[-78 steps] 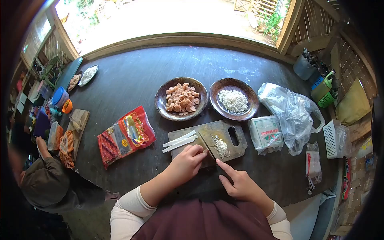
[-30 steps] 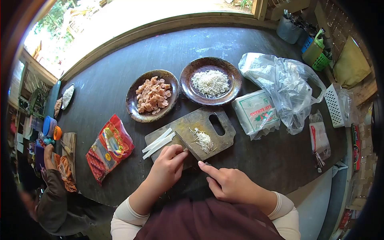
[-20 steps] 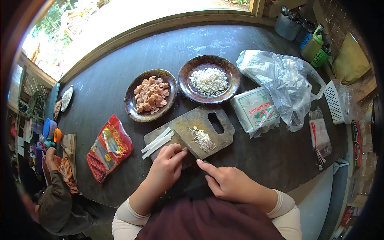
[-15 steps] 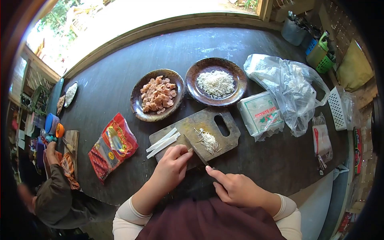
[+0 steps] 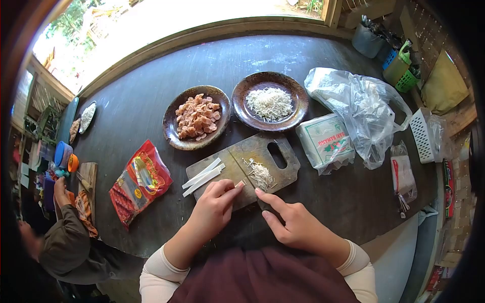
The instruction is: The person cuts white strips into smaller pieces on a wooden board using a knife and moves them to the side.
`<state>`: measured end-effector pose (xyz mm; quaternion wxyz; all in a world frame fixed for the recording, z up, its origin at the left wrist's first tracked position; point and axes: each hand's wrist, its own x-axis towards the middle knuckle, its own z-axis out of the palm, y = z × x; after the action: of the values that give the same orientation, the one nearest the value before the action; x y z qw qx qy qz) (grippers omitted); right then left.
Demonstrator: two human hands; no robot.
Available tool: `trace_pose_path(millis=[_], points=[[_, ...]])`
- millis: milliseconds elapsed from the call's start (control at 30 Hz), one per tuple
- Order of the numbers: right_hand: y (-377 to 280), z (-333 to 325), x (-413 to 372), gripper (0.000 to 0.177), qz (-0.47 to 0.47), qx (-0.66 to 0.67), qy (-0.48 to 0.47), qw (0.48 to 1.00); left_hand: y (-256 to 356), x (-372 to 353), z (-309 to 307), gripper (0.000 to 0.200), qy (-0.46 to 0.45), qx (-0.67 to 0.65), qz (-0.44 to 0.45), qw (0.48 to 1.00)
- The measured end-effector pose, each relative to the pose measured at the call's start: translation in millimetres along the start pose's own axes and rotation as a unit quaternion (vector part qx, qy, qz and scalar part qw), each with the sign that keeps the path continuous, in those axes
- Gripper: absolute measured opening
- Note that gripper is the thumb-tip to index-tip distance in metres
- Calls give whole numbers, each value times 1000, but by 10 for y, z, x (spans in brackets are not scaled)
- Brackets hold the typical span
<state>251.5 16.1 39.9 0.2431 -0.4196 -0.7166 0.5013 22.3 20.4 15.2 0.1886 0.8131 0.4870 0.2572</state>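
My right hand (image 5: 293, 222) grips a knife (image 5: 247, 174), its forefinger stretched toward the blade, which lies across the wooden cutting board (image 5: 214, 165). Beside the blade, my left hand (image 5: 214, 202) is closed in a pinch at the board's near edge. A small pale strip end shows at its fingertips; most of it is hidden. Just right of the blade sits a small pile of thin white shreds (image 5: 260, 175). Several flat white strips (image 5: 203, 178) rest at the board's left end, near my left hand.
Behind the board stand a brown plate of sliced sausage (image 5: 197, 118) and another plate of white shreds (image 5: 270, 103). A red sausage packet (image 5: 140, 183) lies left. To the right are a white packet (image 5: 327, 143) and a clear plastic bag (image 5: 371, 116). Another person (image 5: 70, 242) is at far left.
The knife has shifted, with its blade now seen more edge-on beside the left fingertips. My right hand has moved slightly up and left. The whole view has shifted a little.
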Motion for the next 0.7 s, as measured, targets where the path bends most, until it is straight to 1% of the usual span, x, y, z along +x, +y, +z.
trace_pose_path(millis=[200, 267, 333, 367, 433, 500, 567, 633, 700], points=[[58, 25, -32, 48, -29, -13, -5, 999, -2, -1, -4, 43, -14, 10, -1, 1000], [89, 27, 6, 48, -33, -24, -10, 999, -49, 28, 21, 39, 11, -1, 6, 1000], [100, 42, 0, 49, -43, -49, -6, 998, -51, 26, 23, 36, 13, 6, 10, 1000], [82, 33, -1, 49, -42, -49, -6, 998, -52, 28, 24, 33, 15, 14, 15, 1000], [32, 1, 0, 51, 5, -73, -41, 996, -51, 33, 26, 33, 16, 14, 16, 1000], [38, 9, -1, 51, 3, -75, -39, 996, -46, 34, 22, 32, 17, 15, 18, 1000], [39, 10, 2, 52, 0, -76, -37, 996, -38, 29, 13, 31, -4, 15, -6, 1000], [33, 1, 9, 52, -3, -95, -42, 995, -30, 33, 9, 30, -3, 15, -6, 1000], [46, 3, 15, 52, -9, -85, -36, 996, -32, 46, 13, 30, -1, 14, -5, 1000]])
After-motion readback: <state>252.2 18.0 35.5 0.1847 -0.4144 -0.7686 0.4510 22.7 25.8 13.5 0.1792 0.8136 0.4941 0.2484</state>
